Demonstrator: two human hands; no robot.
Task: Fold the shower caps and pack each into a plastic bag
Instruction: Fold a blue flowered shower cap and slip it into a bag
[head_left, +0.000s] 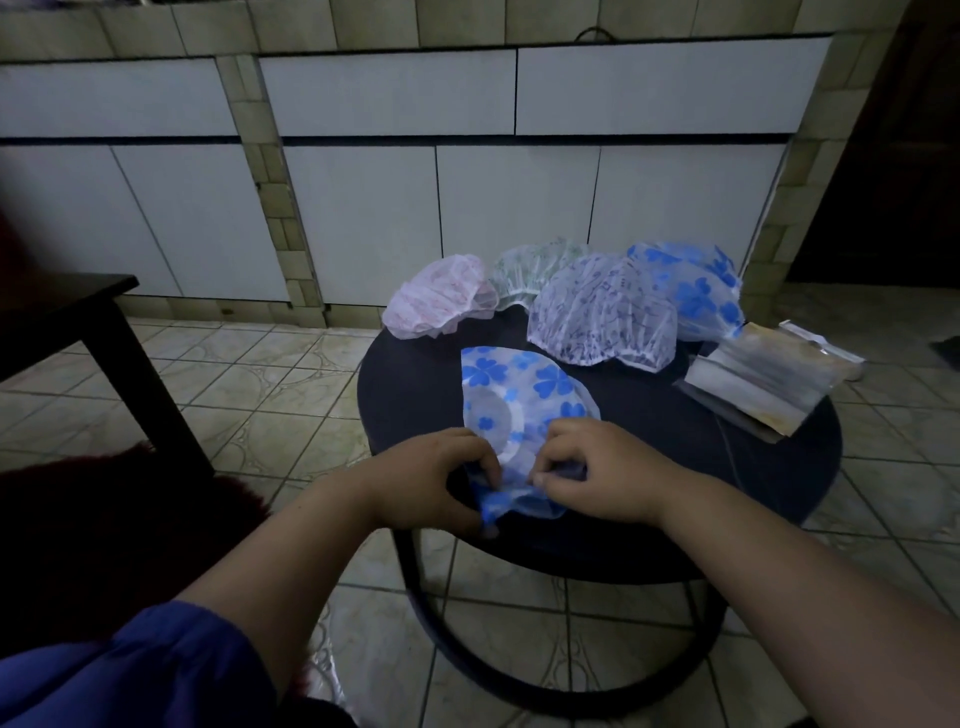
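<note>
two hands, left hand (434, 480) and right hand (597, 470), pinch blue clover cap (519, 395) at round table (415, 374) 6 o'clock edge; bare tabletop at 9 o'clock.

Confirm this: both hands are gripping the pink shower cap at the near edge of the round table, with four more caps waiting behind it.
Not pink. The head view shows the left hand and right hand gripping the blue clover shower cap on the round table; the pink cap waits behind.

Cap's (514, 395) near edge hidden under hands (519, 478).
</note>
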